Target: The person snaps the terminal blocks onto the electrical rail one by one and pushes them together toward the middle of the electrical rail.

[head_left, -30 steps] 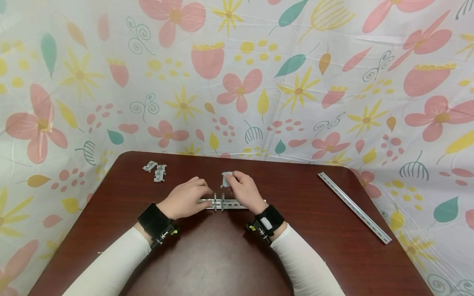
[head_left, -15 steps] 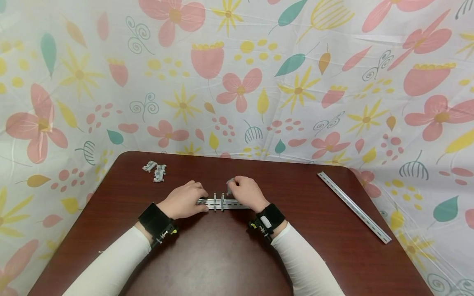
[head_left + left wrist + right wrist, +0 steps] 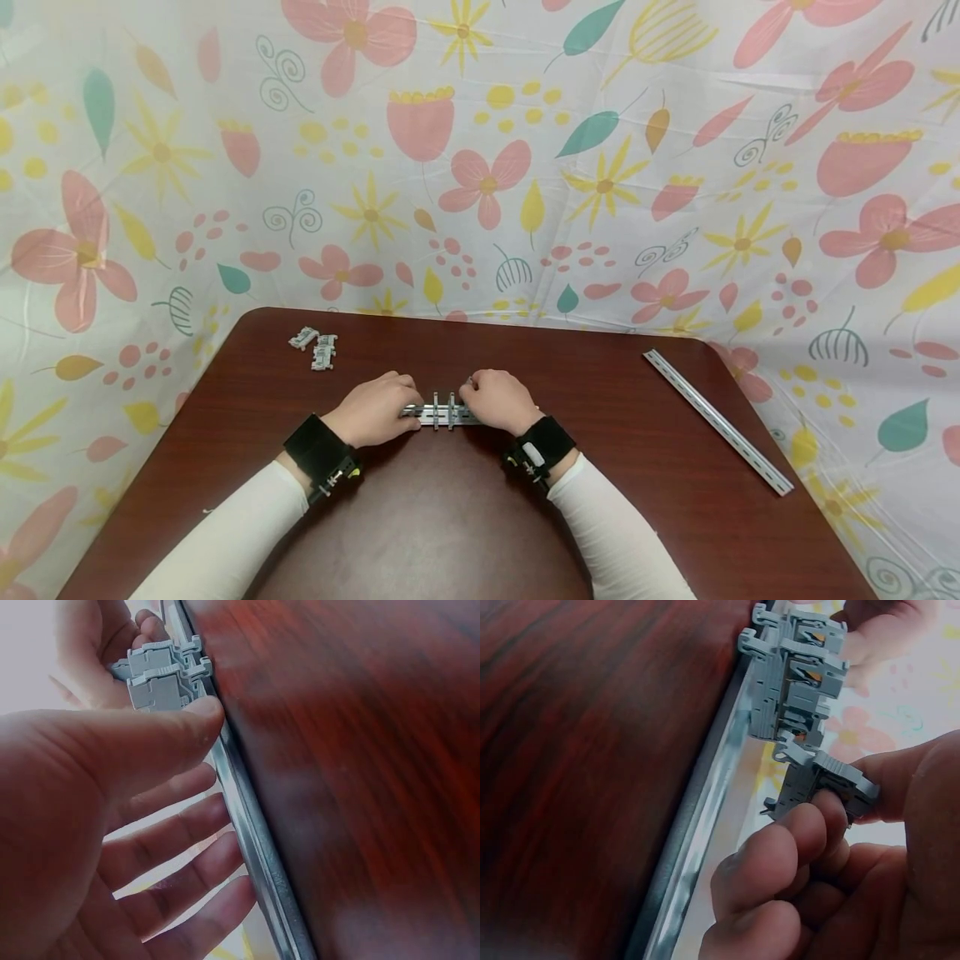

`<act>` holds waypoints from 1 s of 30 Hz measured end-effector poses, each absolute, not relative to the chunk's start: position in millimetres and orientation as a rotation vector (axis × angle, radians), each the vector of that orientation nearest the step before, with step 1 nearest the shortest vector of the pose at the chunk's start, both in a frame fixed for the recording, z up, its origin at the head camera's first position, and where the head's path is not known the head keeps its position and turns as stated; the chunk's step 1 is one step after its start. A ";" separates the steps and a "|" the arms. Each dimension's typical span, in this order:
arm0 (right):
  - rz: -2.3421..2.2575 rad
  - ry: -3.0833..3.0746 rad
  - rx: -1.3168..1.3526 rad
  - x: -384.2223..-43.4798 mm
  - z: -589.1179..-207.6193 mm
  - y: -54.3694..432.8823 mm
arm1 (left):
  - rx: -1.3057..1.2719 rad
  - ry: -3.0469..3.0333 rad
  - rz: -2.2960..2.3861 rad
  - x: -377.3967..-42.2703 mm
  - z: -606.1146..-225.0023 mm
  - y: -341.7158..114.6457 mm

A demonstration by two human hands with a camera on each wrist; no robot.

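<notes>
In the head view a slotted metal DIN rail (image 3: 467, 415) lies across the middle of the table. Two grey terminal blocks (image 3: 452, 410) stand upright on it, side by side with a small gap. My left hand (image 3: 377, 408) grips the rail's left part; the left wrist view has the thumb along the near edge (image 3: 244, 799) and the fingers on the far side. My right hand (image 3: 501, 402) pinches another grey terminal block (image 3: 799, 784) between thumb and curled fingers. That block is tilted, beside the rail and the mounted pair, and mostly hidden by the hand in the head view.
Several loose grey terminal blocks (image 3: 323, 352) lie at the table's back left. A longer slotted rail (image 3: 717, 421) lies diagonally on the right. Behind the brown table (image 3: 442, 517) hangs a flower-patterned cloth (image 3: 480, 125).
My right hand has brought its terminal block nearer and down towards the rail, turning it from face-on to mostly hidden. My left hand has drawn back slightly left from the mounted blocks, still at the rail.
</notes>
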State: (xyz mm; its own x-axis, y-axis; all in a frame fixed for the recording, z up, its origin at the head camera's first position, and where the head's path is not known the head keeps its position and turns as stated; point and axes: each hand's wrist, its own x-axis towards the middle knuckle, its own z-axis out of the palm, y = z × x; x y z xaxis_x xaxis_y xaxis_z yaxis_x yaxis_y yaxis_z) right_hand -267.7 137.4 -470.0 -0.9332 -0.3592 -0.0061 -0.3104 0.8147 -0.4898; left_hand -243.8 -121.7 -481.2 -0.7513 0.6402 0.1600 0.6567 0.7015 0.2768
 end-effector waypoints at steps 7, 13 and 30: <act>-0.642 2.911 -0.481 -267.5 -472.9 134.4 | -1.105 -2.831 -0.493 -242.8 -480.7 -119.0; -0.598 2.912 -0.475 -267.2 -472.8 133.8 | -1.110 -2.822 -0.488 -243.5 -482.2 -117.7; -0.510 2.917 -0.531 -266.0 -478.4 132.8 | -1.073 -2.854 -0.463 -241.1 -482.6 -117.2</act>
